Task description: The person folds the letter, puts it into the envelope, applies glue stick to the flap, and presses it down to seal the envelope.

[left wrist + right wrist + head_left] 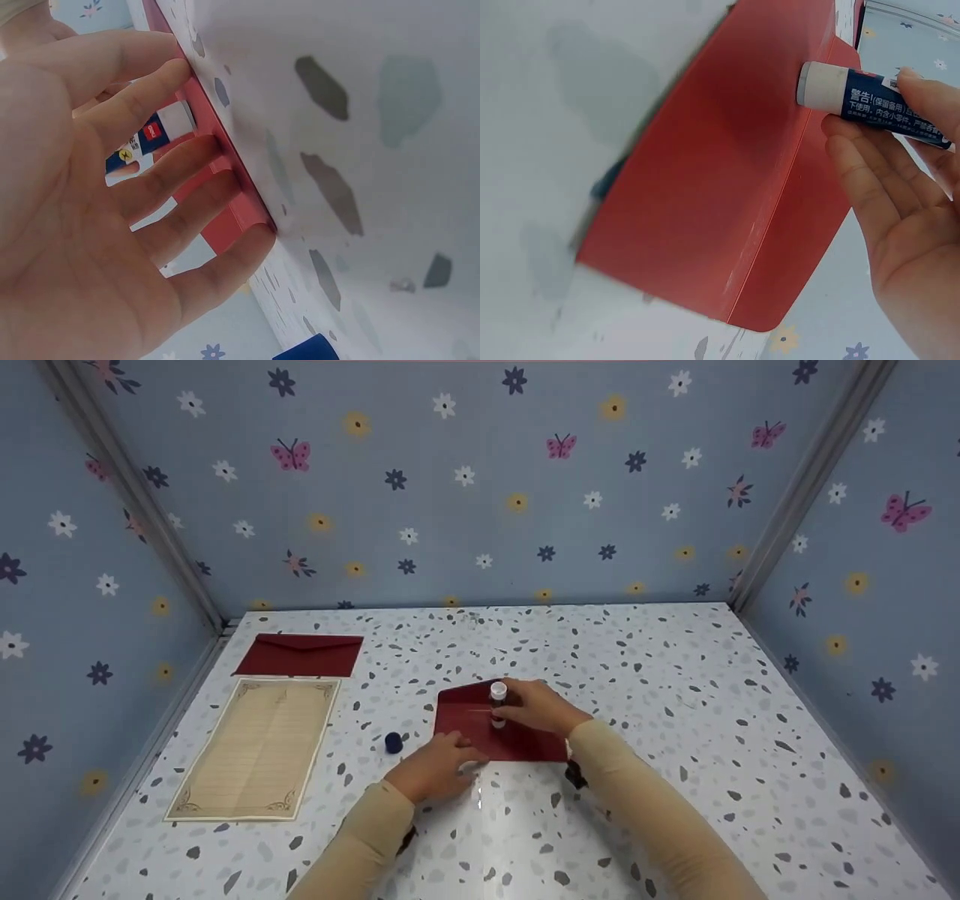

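Observation:
A dark red envelope (525,744) lies on the table with its flap (799,225) folded out on the far side. Upright over it stands a glue stick (498,718) with a dark blue label, which my right hand (546,708) pinches between thumb and fingers. In the right wrist view the white end of the glue stick (823,86) meets the envelope near the flap's crease. My left hand (436,769) rests its spread, gently bent fingertips on the envelope's near edge and grips nothing. Left of that hand sits a blue cap (394,742) on the table.
On the left, a cream sheet of lined paper (255,750) with ornate corners lies flat. Beyond it is a second red envelope (300,656) with its flap folded down. Patterned blue walls (480,480) enclose the speckled white table (675,682) at the back and sides.

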Demonstrator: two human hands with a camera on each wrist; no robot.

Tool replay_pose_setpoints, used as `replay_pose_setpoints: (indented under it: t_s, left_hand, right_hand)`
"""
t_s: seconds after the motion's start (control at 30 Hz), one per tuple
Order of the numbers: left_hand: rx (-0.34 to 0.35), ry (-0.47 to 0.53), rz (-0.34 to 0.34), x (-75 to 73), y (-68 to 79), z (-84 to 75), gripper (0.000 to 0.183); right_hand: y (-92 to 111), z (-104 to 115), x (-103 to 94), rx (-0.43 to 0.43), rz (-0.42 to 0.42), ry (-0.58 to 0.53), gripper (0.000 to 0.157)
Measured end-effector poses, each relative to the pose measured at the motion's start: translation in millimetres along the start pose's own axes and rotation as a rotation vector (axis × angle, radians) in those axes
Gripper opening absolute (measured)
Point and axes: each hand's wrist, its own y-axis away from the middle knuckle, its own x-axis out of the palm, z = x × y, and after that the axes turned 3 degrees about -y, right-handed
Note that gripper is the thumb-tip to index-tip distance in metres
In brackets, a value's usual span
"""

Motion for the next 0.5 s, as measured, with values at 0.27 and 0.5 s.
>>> replay_pose_setpoints:
  t_s: [0.27,0.5]
  left_hand:
    - [-0.008,-0.003,0.000,-0.7,1.1,-0.3,0.036]
    - [0.004,0.007,-0.019,0.4,1.4,0.6,0.036]
  right_hand:
    - [8,-6,-7.1,-0.018,-0.011,0.047,0.037]
    - [12,-9,-11.7,0.046,-0.023,0.045,0.030]
